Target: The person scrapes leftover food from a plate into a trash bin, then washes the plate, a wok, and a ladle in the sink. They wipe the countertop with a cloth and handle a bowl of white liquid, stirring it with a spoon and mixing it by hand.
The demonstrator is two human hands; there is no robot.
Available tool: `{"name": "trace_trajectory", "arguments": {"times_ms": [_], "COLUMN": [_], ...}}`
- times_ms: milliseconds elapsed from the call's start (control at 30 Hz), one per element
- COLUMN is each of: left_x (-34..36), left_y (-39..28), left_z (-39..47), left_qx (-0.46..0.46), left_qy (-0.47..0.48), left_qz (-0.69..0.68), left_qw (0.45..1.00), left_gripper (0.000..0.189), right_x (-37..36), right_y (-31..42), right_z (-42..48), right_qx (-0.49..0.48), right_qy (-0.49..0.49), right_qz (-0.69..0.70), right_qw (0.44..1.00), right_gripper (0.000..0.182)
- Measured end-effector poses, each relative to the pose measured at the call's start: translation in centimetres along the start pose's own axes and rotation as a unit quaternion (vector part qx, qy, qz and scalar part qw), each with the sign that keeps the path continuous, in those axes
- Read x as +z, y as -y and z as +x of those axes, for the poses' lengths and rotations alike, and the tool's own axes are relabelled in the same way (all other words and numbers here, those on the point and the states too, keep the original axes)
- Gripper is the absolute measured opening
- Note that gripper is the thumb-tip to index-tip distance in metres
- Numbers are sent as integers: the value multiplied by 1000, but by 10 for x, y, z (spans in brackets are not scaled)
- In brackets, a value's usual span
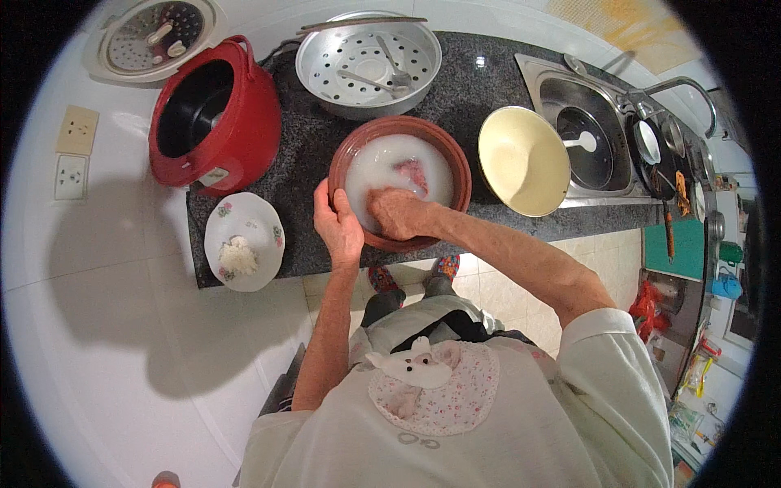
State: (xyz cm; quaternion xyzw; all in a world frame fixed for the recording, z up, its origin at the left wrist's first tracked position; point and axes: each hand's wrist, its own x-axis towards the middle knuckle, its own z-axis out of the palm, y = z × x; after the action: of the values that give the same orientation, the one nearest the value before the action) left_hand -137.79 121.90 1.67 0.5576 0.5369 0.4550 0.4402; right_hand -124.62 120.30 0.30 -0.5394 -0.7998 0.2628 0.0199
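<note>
A round reddish-brown basin (462, 174) stands at the counter's front edge, filled with cloudy white liquid (378, 152). My left hand (339, 226) grips its left rim, thumb on top and fingers along the outer wall. My right hand (403, 213) reaches into the liquid; its fingertips are submerged, so what they hold is hidden. A pinkish-red patch (415, 174) shows in the liquid beyond the knuckles; I cannot tell what it is. Left of the basin, a floral white plate (256, 213) carries a clump of cooked rice (238, 257).
Behind are an open red rice cooker (259, 122) and a perforated metal steamer (323, 67) holding two spoons, chopsticks (366, 24) across its rim. A cream bowl (518, 158) stands right, beside a sink (549, 91) containing a dark pan (589, 165) and white rice paddle (587, 142).
</note>
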Motion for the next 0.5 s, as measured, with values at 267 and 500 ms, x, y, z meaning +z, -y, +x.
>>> {"name": "trace_trajectory", "arguments": {"times_ms": [267, 500], "left_x": [1, 4], "left_y": [10, 12], "left_z": [1, -3], "left_qx": [10, 23], "left_qy": [-7, -17], "left_qz": [2, -30], "left_qw": [1000, 999], "left_gripper": [31, 29], "right_x": [-5, 12], "right_y": [-14, -9], "right_z": [-10, -3], "right_qx": [-94, -46], "right_qy": [49, -4], "right_qz": [26, 5], "right_qw": [994, 999], "right_gripper": [19, 18]}}
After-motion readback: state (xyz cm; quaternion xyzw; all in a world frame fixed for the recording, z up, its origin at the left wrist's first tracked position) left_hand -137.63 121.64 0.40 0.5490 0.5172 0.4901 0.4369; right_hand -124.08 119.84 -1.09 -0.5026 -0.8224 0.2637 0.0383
